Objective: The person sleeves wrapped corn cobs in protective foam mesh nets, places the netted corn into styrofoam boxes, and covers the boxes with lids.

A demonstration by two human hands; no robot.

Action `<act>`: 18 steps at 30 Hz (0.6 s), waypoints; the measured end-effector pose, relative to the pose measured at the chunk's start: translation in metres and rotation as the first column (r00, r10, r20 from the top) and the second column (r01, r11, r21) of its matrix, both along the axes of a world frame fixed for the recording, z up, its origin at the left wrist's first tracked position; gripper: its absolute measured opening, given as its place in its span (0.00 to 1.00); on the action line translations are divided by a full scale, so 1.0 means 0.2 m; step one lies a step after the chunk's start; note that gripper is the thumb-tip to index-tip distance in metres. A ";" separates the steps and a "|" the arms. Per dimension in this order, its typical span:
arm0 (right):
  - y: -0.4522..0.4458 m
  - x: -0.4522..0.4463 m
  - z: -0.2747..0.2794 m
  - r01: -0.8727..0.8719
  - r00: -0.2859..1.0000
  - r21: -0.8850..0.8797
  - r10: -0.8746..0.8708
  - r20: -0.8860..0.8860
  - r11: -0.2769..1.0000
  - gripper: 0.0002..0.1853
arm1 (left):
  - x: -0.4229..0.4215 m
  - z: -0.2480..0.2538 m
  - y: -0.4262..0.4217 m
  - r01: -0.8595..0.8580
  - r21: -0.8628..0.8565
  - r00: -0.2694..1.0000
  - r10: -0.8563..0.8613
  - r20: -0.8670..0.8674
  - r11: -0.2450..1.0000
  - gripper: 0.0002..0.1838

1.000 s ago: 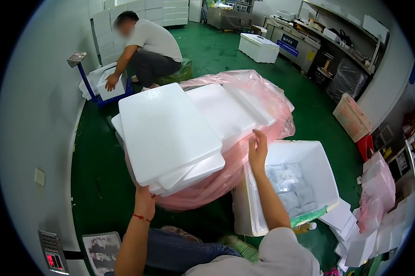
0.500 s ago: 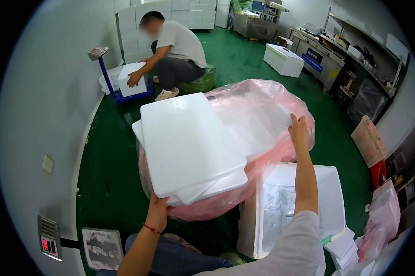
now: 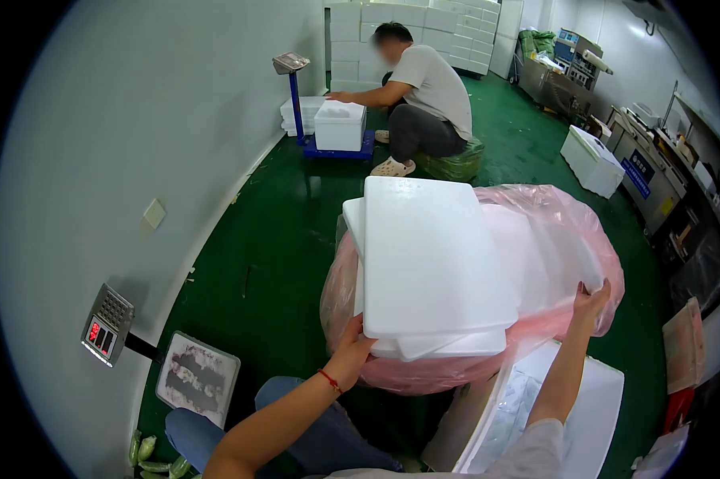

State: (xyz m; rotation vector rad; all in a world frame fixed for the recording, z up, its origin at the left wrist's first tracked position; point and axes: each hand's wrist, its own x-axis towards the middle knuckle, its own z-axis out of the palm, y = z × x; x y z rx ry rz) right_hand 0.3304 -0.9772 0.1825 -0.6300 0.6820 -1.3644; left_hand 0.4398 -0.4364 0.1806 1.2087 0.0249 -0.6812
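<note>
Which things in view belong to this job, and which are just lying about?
Apparently in the job:
left hand, at the stacked white foam lids
right hand, at the pink bag
perhaps the open foam box

Apparently just lying about:
nearer scale, left
small green items, lower left
white box, upper right

No wording could be read with certainty. Red digits (image 3: 94, 330) were displayed on the scale indicator (image 3: 113, 310), too blurred to be made out. White characters (image 3: 635, 176) were printed on the blue label (image 3: 642, 186) of the metal cabinet (image 3: 663, 182), too small to be deciphered.
</note>
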 end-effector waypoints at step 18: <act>1.79 -0.48 0.49 -0.324 0.928 -0.119 0.339 0.153 0.939 0.17 | -0.10 -0.23 -0.02 0.194 -0.176 0.962 -0.222 -0.157 0.965 0.45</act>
